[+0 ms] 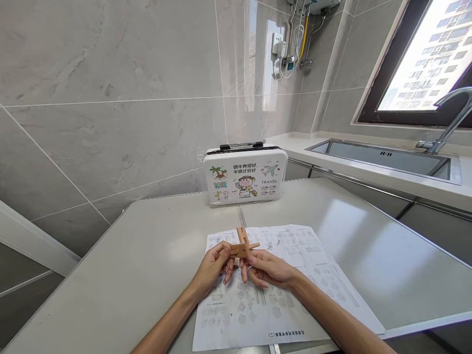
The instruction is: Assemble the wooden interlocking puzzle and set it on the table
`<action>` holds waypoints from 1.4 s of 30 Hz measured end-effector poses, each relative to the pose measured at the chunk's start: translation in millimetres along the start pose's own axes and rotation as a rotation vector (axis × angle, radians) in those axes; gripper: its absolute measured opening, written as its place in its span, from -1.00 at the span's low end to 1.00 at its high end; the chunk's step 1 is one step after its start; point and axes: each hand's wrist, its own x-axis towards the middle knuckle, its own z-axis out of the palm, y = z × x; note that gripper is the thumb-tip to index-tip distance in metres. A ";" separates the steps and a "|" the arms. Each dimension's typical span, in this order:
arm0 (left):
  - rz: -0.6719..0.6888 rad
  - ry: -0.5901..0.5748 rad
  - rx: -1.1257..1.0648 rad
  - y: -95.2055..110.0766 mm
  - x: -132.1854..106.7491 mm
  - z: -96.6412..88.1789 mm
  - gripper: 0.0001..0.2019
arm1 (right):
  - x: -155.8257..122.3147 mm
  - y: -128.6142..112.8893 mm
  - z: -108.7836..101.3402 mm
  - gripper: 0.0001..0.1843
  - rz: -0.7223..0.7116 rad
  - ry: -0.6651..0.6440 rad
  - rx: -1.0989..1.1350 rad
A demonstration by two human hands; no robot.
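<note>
From where I stand, both hands meet over the sheet of paper (295,314), holding crossed wooden pieces (242,247) above its far half. The left hand (214,264) pinches their left end between thumb and fingers; the right hand (273,268) grasps them at the near end. This double grip probably stops the crossed parts slipping apart, with one side steadied against the other. Another bit of wood (236,267) shows beneath the fingers, too hidden to tell whether it is held. The printed sheet lies toward the surface's (147,260) near edge, perhaps to stay readable under the work. A white case (246,179) stands upright at the far edge, seemingly kept out of the way.
</note>
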 end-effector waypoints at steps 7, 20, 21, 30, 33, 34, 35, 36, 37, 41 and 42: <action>0.056 0.014 0.117 6.5 -2.1 8.9 -0.62 | -0.8 -4.6 5.2 -0.58 0.007 -0.034 -0.095; 0.021 -0.021 0.126 4.2 -4.1 12.2 -0.68 | 0.9 -2.7 8.3 -0.58 0.040 -0.162 -0.217; 0.022 -0.017 0.115 4.0 -4.0 12.4 -0.68 | 0.9 -3.3 9.0 -0.59 0.047 -0.168 -0.218; 0.015 0.012 0.050 -0.3 -2.3 8.6 -0.60 | 1.6 -6.9 16.2 -0.66 0.067 -0.175 -0.252; 0.003 0.030 0.027 -2.5 -2.2 8.8 -0.59 | 2.6 -7.0 16.1 -0.64 0.067 -0.186 -0.239; -0.002 0.027 0.020 -2.8 -2.0 8.8 -0.59 | 2.8 -6.8 15.7 -0.63 0.067 -0.192 -0.229; -0.006 0.023 0.017 -2.8 -1.8 8.7 -0.59 | 3.0 -6.6 15.0 -0.63 0.065 -0.194 -0.217; -0.012 0.021 0.020 -2.6 -1.4 8.4 -0.60 | 3.0 -6.2 14.2 -0.62 0.061 -0.189 -0.206; -0.018 0.024 0.029 -2.3 -0.9 8.0 -0.60 | 2.8 -5.7 13.1 -0.61 0.056 -0.178 -0.193; -0.016 0.092 0.097 -0.7 1.3 5.3 -0.56 | 0.9 -4.0 7.9 -0.57 0.023 -0.063 -0.098; 0.005 0.125 0.122 -0.6 1.6 4.5 -0.54 | 0.5 -4.4 6.7 -0.55 0.009 -0.023 -0.058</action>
